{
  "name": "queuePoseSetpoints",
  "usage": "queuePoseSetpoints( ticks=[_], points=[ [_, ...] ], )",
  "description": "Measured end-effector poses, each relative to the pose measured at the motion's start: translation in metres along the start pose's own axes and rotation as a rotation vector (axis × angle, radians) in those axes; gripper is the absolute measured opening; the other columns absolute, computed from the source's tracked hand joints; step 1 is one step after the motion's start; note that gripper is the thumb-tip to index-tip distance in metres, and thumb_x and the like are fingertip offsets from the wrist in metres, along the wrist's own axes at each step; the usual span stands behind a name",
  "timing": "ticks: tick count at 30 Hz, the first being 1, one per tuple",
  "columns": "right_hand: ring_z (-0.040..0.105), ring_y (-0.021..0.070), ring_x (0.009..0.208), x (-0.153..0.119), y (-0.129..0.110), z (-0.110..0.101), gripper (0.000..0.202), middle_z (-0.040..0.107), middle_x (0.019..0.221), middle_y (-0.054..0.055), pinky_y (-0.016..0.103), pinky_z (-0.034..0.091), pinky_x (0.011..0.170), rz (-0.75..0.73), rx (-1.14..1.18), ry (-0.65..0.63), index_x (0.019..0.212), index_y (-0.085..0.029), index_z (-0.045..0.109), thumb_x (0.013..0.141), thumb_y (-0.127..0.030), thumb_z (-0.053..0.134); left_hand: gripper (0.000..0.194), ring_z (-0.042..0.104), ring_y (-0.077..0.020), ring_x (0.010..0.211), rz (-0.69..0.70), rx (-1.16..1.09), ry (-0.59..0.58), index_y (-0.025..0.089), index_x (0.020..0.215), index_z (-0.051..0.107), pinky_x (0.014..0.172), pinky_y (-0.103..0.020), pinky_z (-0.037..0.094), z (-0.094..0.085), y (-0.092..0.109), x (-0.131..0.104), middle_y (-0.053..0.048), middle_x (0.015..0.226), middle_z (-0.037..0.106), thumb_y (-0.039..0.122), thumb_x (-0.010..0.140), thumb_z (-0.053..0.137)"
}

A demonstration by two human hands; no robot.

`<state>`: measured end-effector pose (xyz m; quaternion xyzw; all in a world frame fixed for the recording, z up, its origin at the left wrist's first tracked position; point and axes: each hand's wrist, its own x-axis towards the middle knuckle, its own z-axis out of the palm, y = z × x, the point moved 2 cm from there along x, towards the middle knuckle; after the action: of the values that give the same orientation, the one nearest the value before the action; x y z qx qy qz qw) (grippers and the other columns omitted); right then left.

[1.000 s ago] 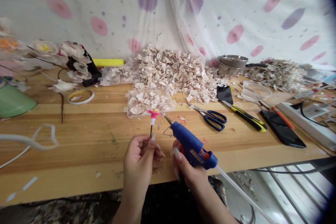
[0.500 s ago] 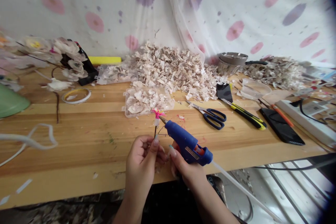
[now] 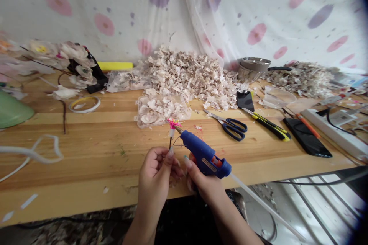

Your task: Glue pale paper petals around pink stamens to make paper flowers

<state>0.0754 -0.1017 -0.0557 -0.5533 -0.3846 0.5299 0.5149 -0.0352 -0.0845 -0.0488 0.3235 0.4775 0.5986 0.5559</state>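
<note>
Pink flower centre (image 3: 173, 123), in the head view, stands nearly upright on its dark stem (image 3: 170, 142), above the wooden table (image 3: 86, 176) and before the petal box (image 3: 139, 122). The left hand (image 3: 155, 172) pinches the stem between thumb and fingers; the right hand (image 3: 205, 183) wraps the blue glue gun (image 3: 198, 147), though whether a finger presses the trigger I cannot tell. The nozzle (image 3: 178, 130) meets, or nearly meets, the centre's underside just above the white wrap (image 3: 171, 133). Done well, this likely wants a steady stem, a small bead, slow turning, and fingertips kept low, away from the hot tip. One second ago the nozzle stood apart, to the right; now that gap has closed.
</note>
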Motion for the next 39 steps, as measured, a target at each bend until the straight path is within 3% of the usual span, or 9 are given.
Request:
queuePoseSetpoints(
  ticks=[10,23,39],
  points=[
    [0.034,0.0084,0.042,0.000,-0.001,0.001,0.056,0.042,0.044,-0.005,0.023,0.025,0.038,0.003,0.003,0.010,0.057,-0.021,0.047,0.065,-0.073,0.067,0.031,0.058,-0.0087,0.043,-0.008,-0.005,-0.022,0.016,0.078,0.058,0.040,-0.015,0.046,-0.002,-0.002,0.002,0.004,0.057,0.062,0.039,0.073,0.078],
    [0.032,0.0075,0.042,-0.003,-0.016,0.006,0.048,0.040,0.046,-0.006,0.024,0.024,0.041,-0.026,0.025,0.000,0.057,-0.021,0.047,0.070,-0.061,0.071,0.034,0.055,-0.0081,0.040,-0.018,0.026,0.025,0.016,0.078,0.059,0.037,-0.015,0.044,0.001,0.002,-0.001,0.005,0.057,0.060,0.043,0.070,0.079],
    [0.035,0.0076,0.042,-0.001,-0.011,0.004,0.050,0.041,0.045,-0.006,0.024,0.026,0.041,-0.003,-0.016,-0.021,0.056,-0.021,0.044,0.072,-0.063,0.068,0.033,0.056,-0.0059,0.042,-0.033,-0.005,0.030,0.016,0.078,0.060,0.039,-0.012,0.044,0.002,0.003,-0.002,0.006,0.058,0.061,0.041,0.069,0.080]
  ],
)
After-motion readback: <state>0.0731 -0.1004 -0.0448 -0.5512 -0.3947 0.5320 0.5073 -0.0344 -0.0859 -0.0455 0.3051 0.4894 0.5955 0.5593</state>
